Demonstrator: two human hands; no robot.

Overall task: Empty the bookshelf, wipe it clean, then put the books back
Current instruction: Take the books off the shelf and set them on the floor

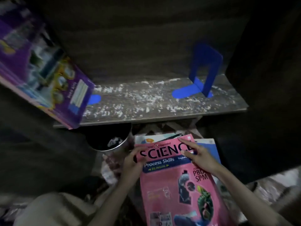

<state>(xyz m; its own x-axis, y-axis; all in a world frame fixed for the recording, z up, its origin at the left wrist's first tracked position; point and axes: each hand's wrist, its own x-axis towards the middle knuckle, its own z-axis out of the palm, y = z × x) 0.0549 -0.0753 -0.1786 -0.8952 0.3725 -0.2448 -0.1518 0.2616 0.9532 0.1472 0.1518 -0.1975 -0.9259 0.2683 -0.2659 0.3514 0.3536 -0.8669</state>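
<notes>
Head view: left hand round pink book, right hand flat atop.

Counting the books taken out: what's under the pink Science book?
A pale book shows past its top edge, a blue book past its right. Anything else beneath is covered.

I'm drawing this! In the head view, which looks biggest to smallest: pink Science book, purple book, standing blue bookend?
1. pink Science book and purple book: look alike, both cut off by the frame.
2. standing blue bookend: clearly smallest.
</notes>
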